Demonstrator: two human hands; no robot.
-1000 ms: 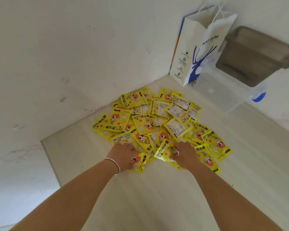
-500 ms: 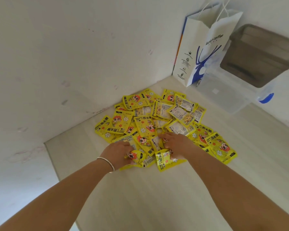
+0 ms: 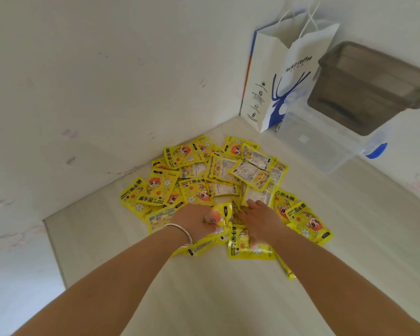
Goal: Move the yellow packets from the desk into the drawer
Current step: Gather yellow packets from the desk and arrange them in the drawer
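Yellow packets [image 3: 211, 180] are lying heaped on the pale worktop [image 3: 204, 294] in the wall corner. The left hand [image 3: 192, 220], wearing a bracelet [image 3: 183, 232], is clenching its fingers around crumpled packets at the heap's near edge, while the right hand [image 3: 258, 220] is pressing spread fingers onto the pile. A paper bag [image 3: 277, 93] and clear bin [image 3: 325, 144] are standing behind.

Bright, soft, even daylight with faint shadows only. Wide-angle bending curves the walls [image 3: 83, 93] at the edges. The far right box [image 3: 364, 88] looks smeared; slight overall softness.
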